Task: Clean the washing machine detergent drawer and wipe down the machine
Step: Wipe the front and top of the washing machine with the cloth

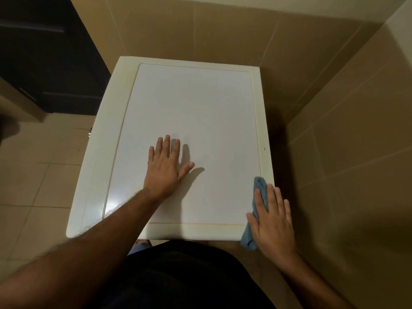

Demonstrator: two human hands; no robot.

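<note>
I look straight down on the white top of the washing machine [200,103], a flat pale panel inside a cream rim. My left hand [166,166] lies flat on the panel, fingers spread, holding nothing. At the near right corner of the top, my right hand [273,219] presses flat on a blue cloth [259,190]. The cloth runs from the right rim down over the front edge. The detergent drawer and the machine's front are hidden below the top.
Beige tiled walls [345,141] close in behind and to the right of the machine. A dark cabinet [44,52] stands at the far left above beige floor tiles [44,175]. My dark clothing [178,275] fills the bottom of the view.
</note>
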